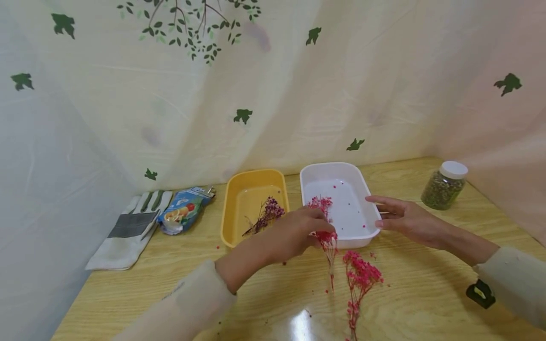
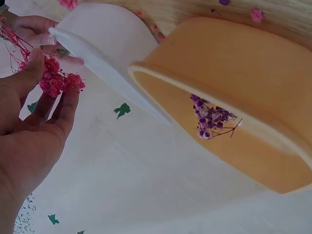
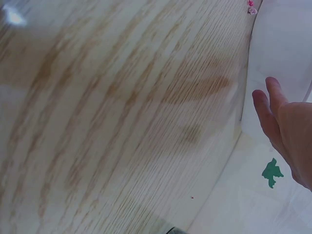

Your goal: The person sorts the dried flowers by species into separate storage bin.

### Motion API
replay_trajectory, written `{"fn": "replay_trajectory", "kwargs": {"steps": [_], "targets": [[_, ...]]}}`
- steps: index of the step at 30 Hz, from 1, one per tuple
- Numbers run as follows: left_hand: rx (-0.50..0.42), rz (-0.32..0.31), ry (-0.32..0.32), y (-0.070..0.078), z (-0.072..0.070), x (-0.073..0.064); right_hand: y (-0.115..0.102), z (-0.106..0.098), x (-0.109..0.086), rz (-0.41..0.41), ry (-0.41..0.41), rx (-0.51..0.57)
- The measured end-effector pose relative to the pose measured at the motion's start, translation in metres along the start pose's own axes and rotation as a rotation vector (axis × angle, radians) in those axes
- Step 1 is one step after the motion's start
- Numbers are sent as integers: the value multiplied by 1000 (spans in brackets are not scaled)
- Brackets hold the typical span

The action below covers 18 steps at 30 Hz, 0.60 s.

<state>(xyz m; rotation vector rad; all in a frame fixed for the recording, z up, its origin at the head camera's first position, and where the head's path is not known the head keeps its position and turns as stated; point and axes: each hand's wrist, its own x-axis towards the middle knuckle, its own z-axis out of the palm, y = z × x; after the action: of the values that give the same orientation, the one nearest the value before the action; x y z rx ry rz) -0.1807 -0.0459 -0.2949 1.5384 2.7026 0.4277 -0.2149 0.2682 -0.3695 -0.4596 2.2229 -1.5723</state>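
My left hand (image 1: 298, 232) holds a sprig of pink dried flowers (image 1: 328, 241) by its flower heads, over the near left corner of a white plastic basin (image 1: 368, 239). In the left wrist view the thumb and fingers close around the pink blossoms (image 2: 53, 80). At the basin's right side, my right hand (image 1: 405, 220) touches the rim and outer wall with extended fingers (image 3: 265, 109). A second pink sprig (image 1: 360, 274) lies on the table in front of the basin. Loose petals are scattered inside the basin.
A yellow basin (image 1: 226, 227) with a purple dried sprig (image 1: 268, 213) stands to the left. Beyond it lie a blue packet (image 1: 183, 208) and white-and-grey gloves (image 1: 132, 225). A white-lidded jar (image 1: 443, 187) stands at right, and a black object (image 1: 481, 293) lies near the right sleeve.
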Motion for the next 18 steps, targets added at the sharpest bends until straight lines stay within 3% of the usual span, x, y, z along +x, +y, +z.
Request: {"fn": "replay_trajectory", "kwargs": {"steps": [8, 18], "targets": [[-26, -147, -26, -16, -14, 15, -1, -1, 1, 14, 0, -21], [91, -264, -14, -36, -24, 46, -1, -1, 1, 33, -5, 5]]}}
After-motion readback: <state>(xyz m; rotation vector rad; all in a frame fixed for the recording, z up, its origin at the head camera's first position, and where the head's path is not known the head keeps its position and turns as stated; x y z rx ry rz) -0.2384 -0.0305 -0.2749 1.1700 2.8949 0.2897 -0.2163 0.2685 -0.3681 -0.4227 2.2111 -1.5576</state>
